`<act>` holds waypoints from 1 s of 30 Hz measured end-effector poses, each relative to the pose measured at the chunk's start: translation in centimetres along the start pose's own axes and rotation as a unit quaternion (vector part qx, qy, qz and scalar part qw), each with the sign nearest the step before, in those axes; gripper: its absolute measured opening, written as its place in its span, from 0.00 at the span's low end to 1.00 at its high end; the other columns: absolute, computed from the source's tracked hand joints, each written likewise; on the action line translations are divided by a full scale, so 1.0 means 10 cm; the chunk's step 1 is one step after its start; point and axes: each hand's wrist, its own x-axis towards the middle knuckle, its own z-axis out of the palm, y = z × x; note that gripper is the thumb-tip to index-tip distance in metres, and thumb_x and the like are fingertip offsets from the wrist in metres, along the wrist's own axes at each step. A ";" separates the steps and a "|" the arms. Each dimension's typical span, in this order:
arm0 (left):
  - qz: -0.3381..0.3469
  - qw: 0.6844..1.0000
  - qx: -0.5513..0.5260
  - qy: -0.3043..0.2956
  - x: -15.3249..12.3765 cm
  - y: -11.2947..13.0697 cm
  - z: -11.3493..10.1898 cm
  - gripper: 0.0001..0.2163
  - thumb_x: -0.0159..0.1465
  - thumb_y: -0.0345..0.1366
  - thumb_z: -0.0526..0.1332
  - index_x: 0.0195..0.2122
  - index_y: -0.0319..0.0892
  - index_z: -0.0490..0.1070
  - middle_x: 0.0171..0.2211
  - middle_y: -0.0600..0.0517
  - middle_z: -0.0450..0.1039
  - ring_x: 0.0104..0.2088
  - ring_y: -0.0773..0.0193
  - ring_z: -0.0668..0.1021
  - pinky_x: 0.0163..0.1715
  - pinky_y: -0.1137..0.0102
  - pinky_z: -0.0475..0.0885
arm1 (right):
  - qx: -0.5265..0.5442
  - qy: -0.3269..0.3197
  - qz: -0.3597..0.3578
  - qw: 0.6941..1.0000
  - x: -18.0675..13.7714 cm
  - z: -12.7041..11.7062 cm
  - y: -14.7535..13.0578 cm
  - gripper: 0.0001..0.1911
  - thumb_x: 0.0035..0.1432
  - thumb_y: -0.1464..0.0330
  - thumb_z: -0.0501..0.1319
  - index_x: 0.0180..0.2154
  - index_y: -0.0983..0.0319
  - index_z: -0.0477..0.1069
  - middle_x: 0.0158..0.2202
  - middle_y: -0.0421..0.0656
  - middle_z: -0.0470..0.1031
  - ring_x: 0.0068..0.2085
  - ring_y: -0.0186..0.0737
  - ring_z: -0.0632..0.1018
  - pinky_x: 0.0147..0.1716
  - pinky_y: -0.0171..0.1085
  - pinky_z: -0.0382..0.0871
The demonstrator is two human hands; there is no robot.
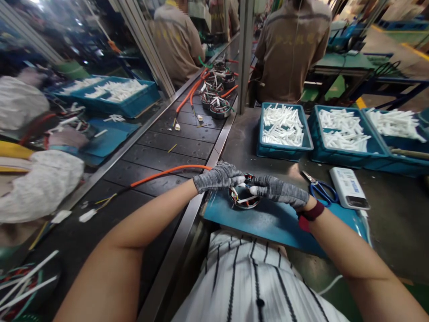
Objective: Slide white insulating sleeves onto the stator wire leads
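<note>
A wound motor stator (pixel 244 197) with coloured wires lies on a blue mat (pixel 275 223) right in front of me. My left hand (pixel 217 176) and my right hand (pixel 278 191), both in grey knit gloves, meet over its top, with their fingertips pinching at the windings. A thick orange cable (pixel 167 174) runs from under my left hand out across the black conveyor belt (pixel 167 152). Exactly which wire each hand grips is hidden by my fingers.
Blue scissors (pixel 320 188) and a white box (pixel 348 188) lie right of the mat. Blue crates of white strips (pixel 283 132) stand beyond. Several wired stators (pixel 214 91) sit farther up the belt, with co-workers (pixel 291 49) seated alongside it.
</note>
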 end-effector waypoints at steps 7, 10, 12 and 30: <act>0.003 0.997 -0.066 0.028 0.02 -0.12 0.04 0.17 0.71 0.42 0.50 0.28 0.40 0.68 0.26 0.54 0.67 0.30 0.67 0.69 0.34 0.73 0.62 | -0.050 0.081 0.004 0.995 -0.01 -0.03 0.10 0.27 0.59 0.48 0.64 0.48 0.61 0.79 0.51 0.48 0.78 0.53 0.54 0.78 0.56 0.51 0.71; -0.008 0.996 -0.087 0.030 0.01 -0.11 0.03 0.18 0.71 0.43 0.50 0.29 0.40 0.70 0.26 0.54 0.69 0.30 0.67 0.70 0.34 0.73 0.62 | -0.071 0.114 -0.003 0.991 -0.02 -0.07 0.20 0.28 0.59 0.49 0.64 0.53 0.61 0.77 0.55 0.49 0.76 0.55 0.53 0.76 0.59 0.52 0.68; -0.013 0.996 -0.087 0.011 0.02 -0.05 0.00 0.16 0.70 0.45 0.53 0.36 0.40 0.74 0.29 0.52 0.73 0.32 0.66 0.74 0.35 0.73 0.63 | -0.072 0.132 -0.003 0.989 -0.04 -0.09 0.27 0.29 0.59 0.50 0.65 0.55 0.60 0.75 0.56 0.49 0.75 0.56 0.52 0.76 0.60 0.52 0.67; -0.194 0.971 0.141 0.026 0.14 0.45 0.19 0.20 0.68 0.51 0.54 0.44 0.40 0.77 0.38 0.41 0.78 0.41 0.47 0.79 0.43 0.56 0.69 | -0.055 0.153 -0.019 0.987 -0.23 -0.06 0.28 0.26 0.58 0.49 0.66 0.51 0.58 0.78 0.52 0.46 0.78 0.55 0.52 0.76 0.61 0.54 0.66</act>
